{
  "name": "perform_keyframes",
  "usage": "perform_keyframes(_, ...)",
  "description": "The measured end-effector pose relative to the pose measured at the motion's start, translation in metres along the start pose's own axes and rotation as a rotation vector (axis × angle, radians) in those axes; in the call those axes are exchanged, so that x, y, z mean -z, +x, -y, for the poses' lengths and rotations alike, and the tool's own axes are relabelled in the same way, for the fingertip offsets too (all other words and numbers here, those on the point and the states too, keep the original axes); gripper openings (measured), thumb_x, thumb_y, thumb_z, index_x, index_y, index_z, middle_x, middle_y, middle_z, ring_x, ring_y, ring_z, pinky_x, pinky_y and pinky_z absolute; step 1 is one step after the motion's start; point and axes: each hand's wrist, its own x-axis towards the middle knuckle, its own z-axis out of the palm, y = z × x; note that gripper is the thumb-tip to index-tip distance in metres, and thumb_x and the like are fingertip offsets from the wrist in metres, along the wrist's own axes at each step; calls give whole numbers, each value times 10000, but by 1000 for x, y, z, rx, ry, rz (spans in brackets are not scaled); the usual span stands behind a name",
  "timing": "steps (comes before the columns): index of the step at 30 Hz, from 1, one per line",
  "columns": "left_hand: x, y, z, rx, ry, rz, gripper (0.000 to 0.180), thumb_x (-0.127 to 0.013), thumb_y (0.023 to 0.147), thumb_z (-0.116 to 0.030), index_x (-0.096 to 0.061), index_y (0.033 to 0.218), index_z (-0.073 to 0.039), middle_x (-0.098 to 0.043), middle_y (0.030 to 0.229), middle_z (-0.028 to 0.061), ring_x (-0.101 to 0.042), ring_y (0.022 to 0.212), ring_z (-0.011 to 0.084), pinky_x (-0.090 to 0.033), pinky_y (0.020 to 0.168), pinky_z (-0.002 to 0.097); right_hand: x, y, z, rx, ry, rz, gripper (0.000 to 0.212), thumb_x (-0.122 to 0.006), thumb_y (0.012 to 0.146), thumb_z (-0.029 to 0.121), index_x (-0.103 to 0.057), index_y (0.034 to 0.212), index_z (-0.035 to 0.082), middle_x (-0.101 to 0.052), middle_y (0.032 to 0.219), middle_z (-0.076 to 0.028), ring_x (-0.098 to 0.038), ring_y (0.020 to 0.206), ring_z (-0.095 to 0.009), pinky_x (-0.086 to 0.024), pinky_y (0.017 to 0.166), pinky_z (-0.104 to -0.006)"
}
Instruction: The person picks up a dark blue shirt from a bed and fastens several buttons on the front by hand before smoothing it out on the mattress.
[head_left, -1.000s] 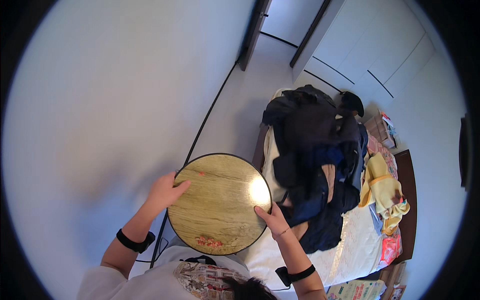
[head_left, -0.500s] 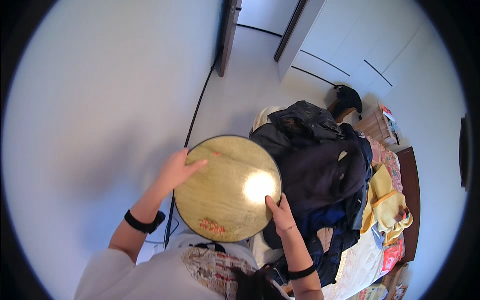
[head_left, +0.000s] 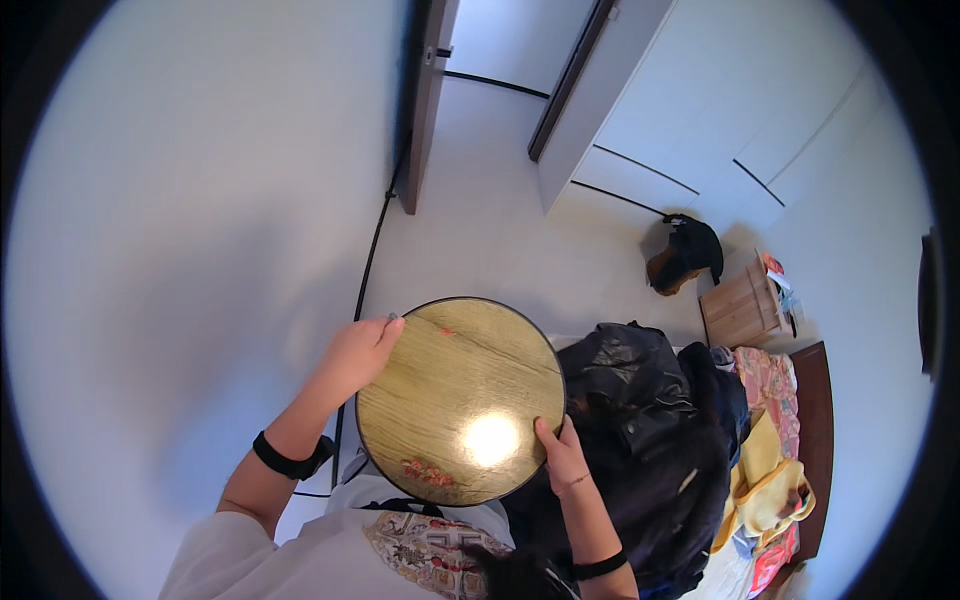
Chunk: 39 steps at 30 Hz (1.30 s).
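A round gold panel (head_left: 450, 390) with a thin dark rim and small red flower patterns is held up in front of my body. A bright patch of light reflects off its glossy lower right face. My left hand (head_left: 355, 358) grips its upper left edge, thumb along the rim and fingers mostly hidden behind. At the lower right edge, my right hand (head_left: 565, 460) is closed on the panel, its thumb on the front face. What is on the panel's back is hidden.
Right of the panel, a pile of dark clothes (head_left: 640, 440) covers much of the bed, with yellow cloth (head_left: 775, 480) by the headboard (head_left: 815, 440). Farther off stand a wooden nightstand (head_left: 742, 300), a black bag-like item (head_left: 690, 252) and an open door (head_left: 425, 110). A white wall (head_left: 200, 200) rises on the left.
My view has shifted, so the door, bag and bed sit lower in the picture. The panel is slightly lower too. My left thumb has moved from the panel's face to its rim.
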Motion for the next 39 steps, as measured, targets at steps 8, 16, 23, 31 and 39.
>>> perform_keyframes(8,27,228,2,-159,19,67,473,-378,990,-408,-561,818,-7,-622,800,214,-592,785,413,-452,670,484,-58,136,68,36,75,-182,446,-637,925,210,-450,1275,6,-567,1162,-68,-513,1074,-155,-412,935,-310)
perform_keyframes(16,18,399,-49,-231,23,314,532,-640,820,-519,-618,908,6,-657,823,183,-642,789,346,-488,692,416,-52,256,118,47,172,-277,501,-704,864,144,-450,1253,-43,-577,1166,-94,-534,1072,-169,-421,946,-317)
perform_keyframes(23,-24,545,-100,-349,87,467,605,-768,674,-507,-638,988,-7,-684,935,172,-655,879,334,-502,765,408,-1,377,163,72,186,-352,579,-755,783,132,-448,1241,-44,-578,1145,-106,-547,1065,-184,-450,913,-324)
perform_keyframes(31,-85,698,-172,-462,157,624,601,-761,690,-494,-630,1032,-17,-684,971,166,-654,914,326,-501,802,406,41,476,203,-8,236,-513,560,-713,803,137,-443,1270,-13,-569,1166,-86,-540,1074,-177,-442,919,-318)
perform_keyframes(39,-201,839,-261,-740,289,925,606,-725,731,-501,-601,1100,-36,-676,1005,167,-644,958,317,-498,818,408,67,545,228,-47,406,-859,505,-688,795,94,-453,1226,-19,-580,1118,-96,-565,1017,-185,-462,875,-306)
